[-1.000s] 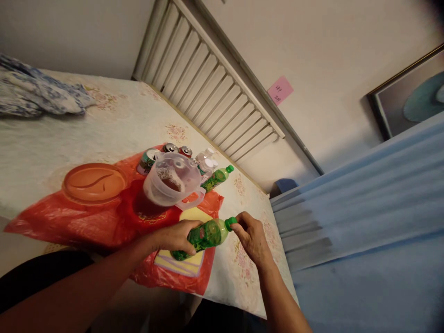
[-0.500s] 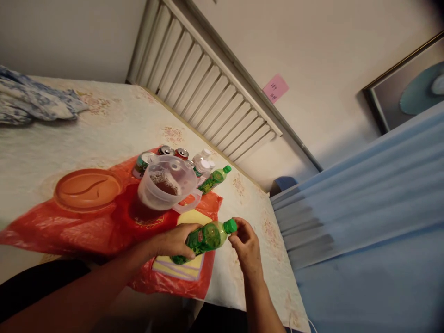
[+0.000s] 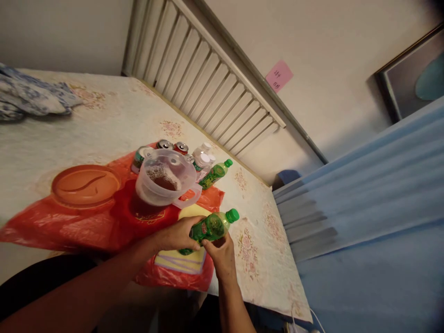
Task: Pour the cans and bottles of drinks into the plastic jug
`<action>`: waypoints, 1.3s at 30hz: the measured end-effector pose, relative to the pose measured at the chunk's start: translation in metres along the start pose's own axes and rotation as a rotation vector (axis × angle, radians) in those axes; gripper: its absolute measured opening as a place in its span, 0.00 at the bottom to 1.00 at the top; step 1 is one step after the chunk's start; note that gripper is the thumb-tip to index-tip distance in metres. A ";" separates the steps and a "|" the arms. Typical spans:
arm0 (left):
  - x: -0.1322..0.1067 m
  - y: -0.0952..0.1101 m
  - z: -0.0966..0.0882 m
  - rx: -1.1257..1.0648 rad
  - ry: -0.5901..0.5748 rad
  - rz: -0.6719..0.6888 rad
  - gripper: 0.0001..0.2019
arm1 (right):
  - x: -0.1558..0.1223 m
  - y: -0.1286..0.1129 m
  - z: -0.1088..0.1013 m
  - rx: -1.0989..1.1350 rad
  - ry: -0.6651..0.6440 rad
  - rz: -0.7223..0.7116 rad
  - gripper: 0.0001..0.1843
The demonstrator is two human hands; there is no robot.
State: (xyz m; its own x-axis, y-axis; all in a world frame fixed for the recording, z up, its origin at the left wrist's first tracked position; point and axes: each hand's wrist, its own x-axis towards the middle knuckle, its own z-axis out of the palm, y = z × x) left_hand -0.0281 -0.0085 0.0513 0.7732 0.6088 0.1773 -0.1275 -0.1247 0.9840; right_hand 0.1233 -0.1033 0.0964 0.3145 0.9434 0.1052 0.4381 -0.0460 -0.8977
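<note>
Both hands [image 3: 201, 238] grip green bottle [image 3: 208, 228] above yellow pad [image 3: 180, 261].

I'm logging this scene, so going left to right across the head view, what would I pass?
Blue floral cloth → orange lid → clear jug → held green bottle → pink note → framed picture.

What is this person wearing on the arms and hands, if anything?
Nothing that shows. The left hand and the right hand are bare: no gloves, rings, watch or bracelet. Both forearms are uncovered down to the picture's edge, with no sleeve in view.
</note>
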 end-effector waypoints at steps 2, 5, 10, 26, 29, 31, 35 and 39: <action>-0.001 0.002 0.000 -0.019 0.001 0.006 0.37 | 0.003 0.000 -0.003 0.021 0.015 0.005 0.23; -0.001 0.001 0.000 -0.030 -0.004 -0.005 0.39 | 0.008 0.004 -0.012 0.071 0.039 0.014 0.22; 0.003 -0.011 0.001 -0.007 0.052 0.010 0.41 | 0.018 0.015 -0.030 0.158 0.171 0.036 0.22; 0.000 -0.027 0.004 -0.029 0.024 -0.161 0.29 | 0.115 0.063 -0.091 -0.138 0.552 0.007 0.21; 0.000 -0.026 0.006 -0.016 0.008 -0.194 0.29 | 0.143 0.071 -0.088 -0.199 0.612 0.034 0.21; 0.001 -0.025 0.006 -0.006 -0.008 -0.213 0.30 | 0.161 0.076 -0.085 -0.218 0.644 0.047 0.21; 0.001 -0.024 0.005 0.018 -0.041 -0.234 0.30 | 0.194 0.084 -0.078 -0.253 0.702 0.072 0.22; 0.001 -0.024 0.005 0.046 -0.050 -0.234 0.30 | 0.214 0.092 -0.067 -0.262 0.714 0.083 0.24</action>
State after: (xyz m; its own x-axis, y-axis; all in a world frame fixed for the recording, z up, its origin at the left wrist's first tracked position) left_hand -0.0213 -0.0089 0.0273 0.8085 0.5857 -0.0577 0.0866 -0.0214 0.9960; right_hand 0.2869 0.0726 0.0649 0.7841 0.4965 0.3724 0.5467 -0.2684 -0.7931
